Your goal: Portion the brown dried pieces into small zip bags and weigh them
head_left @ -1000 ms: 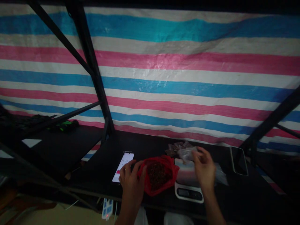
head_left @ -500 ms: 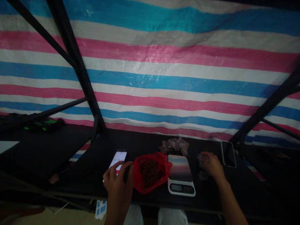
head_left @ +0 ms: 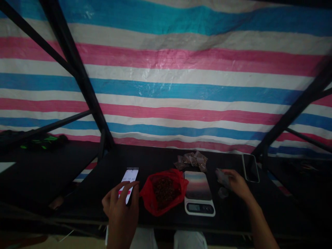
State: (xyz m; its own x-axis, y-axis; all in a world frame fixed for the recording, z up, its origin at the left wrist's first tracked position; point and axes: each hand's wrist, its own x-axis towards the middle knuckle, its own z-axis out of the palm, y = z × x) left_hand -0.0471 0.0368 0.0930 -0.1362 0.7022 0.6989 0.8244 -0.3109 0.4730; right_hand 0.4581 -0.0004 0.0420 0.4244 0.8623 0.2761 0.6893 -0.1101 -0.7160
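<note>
My left hand (head_left: 122, 202) hovers over the lower part of a lit phone (head_left: 129, 175) with digits and a red button on its screen. Its fingers are spread and hold nothing that I can see. To its right an open red plastic bag (head_left: 148, 195) contains small brown pieces. My right hand (head_left: 236, 184) pinches a clear plastic bag (head_left: 222, 178) to the right of the digital kitchen scale (head_left: 198, 186). Another small clear item (head_left: 223, 193), perhaps a bag too, lies just below it. No load shows on the scale's metal plate.
Several small filled zip bags (head_left: 193, 160) lie behind the scale. A second phone (head_left: 250, 168), screen dark, rests at the right. Black metal struts (head_left: 89, 90) rise at both sides before a striped plastic sheet (head_left: 181, 112). A green and black object (head_left: 44, 141) sits far left.
My left hand has moved left, away from the red bag and over the phone. The clear bag in my right hand now shows more fully. The view has shifted slightly.
</note>
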